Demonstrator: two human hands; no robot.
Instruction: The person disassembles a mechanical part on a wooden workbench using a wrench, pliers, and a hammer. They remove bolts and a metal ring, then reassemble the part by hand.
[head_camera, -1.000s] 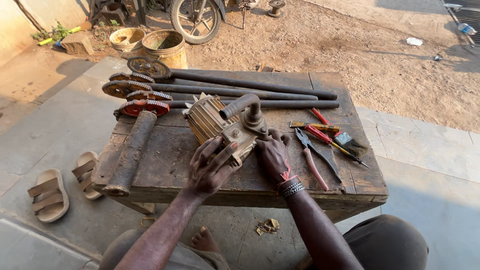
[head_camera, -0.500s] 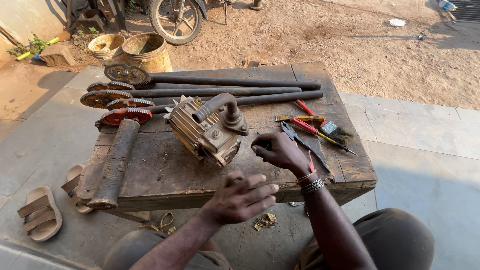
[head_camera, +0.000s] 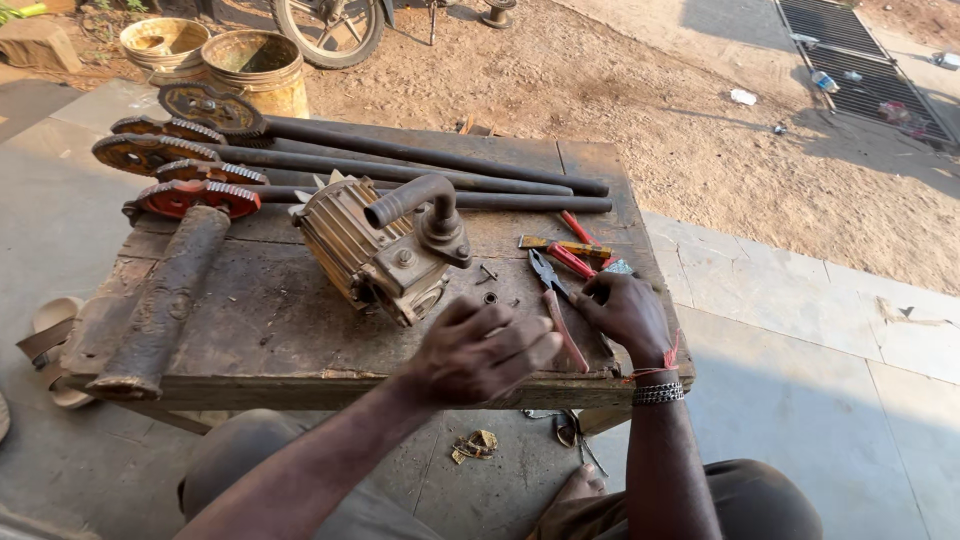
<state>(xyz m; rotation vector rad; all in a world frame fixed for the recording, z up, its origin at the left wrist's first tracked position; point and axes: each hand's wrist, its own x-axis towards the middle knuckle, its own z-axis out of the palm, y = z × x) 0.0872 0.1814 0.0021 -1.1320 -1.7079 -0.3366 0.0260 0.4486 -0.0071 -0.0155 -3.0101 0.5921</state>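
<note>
Pliers (head_camera: 560, 300): red-handled, laid on the bench (head_camera: 250, 330), touched by both hands.
Left hand (head_camera: 485, 350): fingers curled loosely over one handle.
Right hand (head_camera: 628, 312): fingers bent; grip cannot be told.
Pump (head_camera: 385, 245): ribbed, brass-coloured, just beside.

Red-handled pliers (head_camera: 556, 300) lie flat on the desk (head_camera: 250, 330), jaws pointing away, handles running between both grips. A ribbed, rusty pump motor (head_camera: 385, 250) sits just beyond the left grip (head_camera: 485, 350).

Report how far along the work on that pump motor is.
Done: small screws lie loose on the wooden table beside the ribbed pump motor, so some fasteners look removed. In hand: the right hand rests at the red-handled pliers; the left hand hovers near it, empty. Left: the motor housing looks closed and the pipe elbow attached.
</note>
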